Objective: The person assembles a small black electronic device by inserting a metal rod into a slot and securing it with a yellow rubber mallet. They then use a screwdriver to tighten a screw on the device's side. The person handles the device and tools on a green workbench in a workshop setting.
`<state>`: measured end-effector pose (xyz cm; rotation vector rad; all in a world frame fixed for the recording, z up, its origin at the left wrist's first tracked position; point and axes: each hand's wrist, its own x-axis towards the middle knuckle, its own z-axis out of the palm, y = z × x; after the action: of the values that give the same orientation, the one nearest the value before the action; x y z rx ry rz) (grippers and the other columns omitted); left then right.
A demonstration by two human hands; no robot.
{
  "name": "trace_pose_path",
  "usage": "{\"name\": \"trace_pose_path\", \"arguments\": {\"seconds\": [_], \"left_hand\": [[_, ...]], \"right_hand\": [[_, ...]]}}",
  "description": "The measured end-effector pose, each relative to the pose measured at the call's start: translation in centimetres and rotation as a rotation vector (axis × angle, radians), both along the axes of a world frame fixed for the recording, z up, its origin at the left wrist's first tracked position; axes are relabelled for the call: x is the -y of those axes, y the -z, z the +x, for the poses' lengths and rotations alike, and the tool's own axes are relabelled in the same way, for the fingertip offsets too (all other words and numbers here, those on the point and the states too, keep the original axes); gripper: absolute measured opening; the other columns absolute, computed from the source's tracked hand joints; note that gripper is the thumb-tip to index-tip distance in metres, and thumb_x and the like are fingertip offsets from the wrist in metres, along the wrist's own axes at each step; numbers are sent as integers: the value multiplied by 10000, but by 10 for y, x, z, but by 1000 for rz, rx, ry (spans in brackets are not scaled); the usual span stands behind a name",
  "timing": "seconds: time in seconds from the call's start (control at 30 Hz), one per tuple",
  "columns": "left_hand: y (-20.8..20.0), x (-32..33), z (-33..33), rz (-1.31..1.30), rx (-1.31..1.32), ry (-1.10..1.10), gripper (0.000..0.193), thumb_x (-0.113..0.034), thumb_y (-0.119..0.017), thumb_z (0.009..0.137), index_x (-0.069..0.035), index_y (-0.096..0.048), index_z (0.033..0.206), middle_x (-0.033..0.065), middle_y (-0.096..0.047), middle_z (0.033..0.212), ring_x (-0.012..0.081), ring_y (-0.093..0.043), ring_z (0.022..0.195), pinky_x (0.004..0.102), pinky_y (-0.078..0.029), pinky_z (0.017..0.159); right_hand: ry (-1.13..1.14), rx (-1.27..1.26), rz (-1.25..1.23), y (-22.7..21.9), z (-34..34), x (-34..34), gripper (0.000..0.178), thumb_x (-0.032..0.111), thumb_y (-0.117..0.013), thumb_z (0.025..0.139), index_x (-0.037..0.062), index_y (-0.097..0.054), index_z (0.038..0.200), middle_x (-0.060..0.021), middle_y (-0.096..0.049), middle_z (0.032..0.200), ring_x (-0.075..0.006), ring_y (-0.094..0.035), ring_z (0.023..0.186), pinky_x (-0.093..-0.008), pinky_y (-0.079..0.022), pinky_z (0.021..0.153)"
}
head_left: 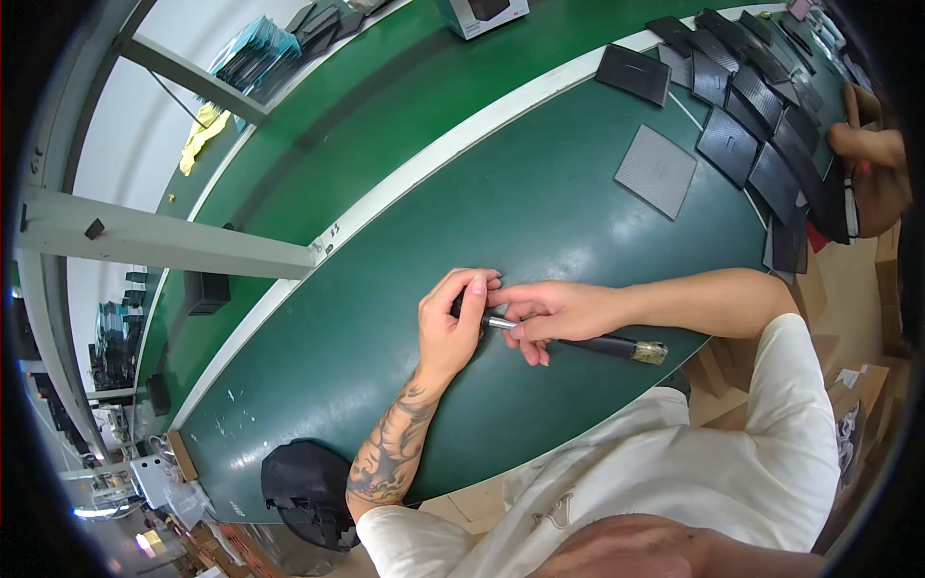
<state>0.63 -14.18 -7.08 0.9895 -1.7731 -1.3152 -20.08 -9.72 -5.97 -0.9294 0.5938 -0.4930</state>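
Left hand (451, 323): at frame centre, my fingers curled shut around the dark front end of the tool.
Right hand (554, 313): pinching the tool (597, 344) at its silver collar (black handle trails lower right).
Bench (540, 207): green, under both hands.
Black panels (761, 125): upper right, well apart.

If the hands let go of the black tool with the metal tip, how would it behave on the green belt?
The black tool looks stiff: it keeps straight though held near one end. Its round, slim body would probably roll on the smooth green belt. The metal tip suggests some weight.
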Motion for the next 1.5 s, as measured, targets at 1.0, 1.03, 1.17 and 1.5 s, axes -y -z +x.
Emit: {"name": "trace_pose_path", "arguments": {"seconds": [1.0,1.03,1.17,1.5], "left_hand": [[1,1,0,-13,-12,5,249,-169,-542,1044,31,-691,1050,122,-714,952,193,-693,872,303,-539,784],[-1,0,1,-3,-8,6,270,-183,-527,1052,32,-689,1060,123,-715,960,193,-691,880,305,-538,793],[-1,-2,7,101,-157,26,426,-294,-395,1088,32,-651,1188,130,-710,1081,181,-667,938,320,-520,861],[2,4,8,226,-314,96,785,-600,-182,1054,13,-474,1447,197,-582,1356,269,-627,1112,394,-492,985]], "right_hand": [[3,2,-21,-2,0,1,612,93,-509,1033,28,-237,1577,-105,-606,1014,-169,-654,808,-299,-560,704],[1,6,-45,0,0,0,611,92,-513,1032,25,-241,1575,-104,-606,1002,-168,-654,798,-296,-558,696],[11,111,64,12,-6,4,625,111,-548,1027,13,-256,1569,-109,-627,1009,-170,-660,746,-287,-549,652],[142,349,281,6,-15,4,507,232,-551,1040,1,-434,1476,-211,-668,1189,-198,-699,693,-272,-529,618]]}}
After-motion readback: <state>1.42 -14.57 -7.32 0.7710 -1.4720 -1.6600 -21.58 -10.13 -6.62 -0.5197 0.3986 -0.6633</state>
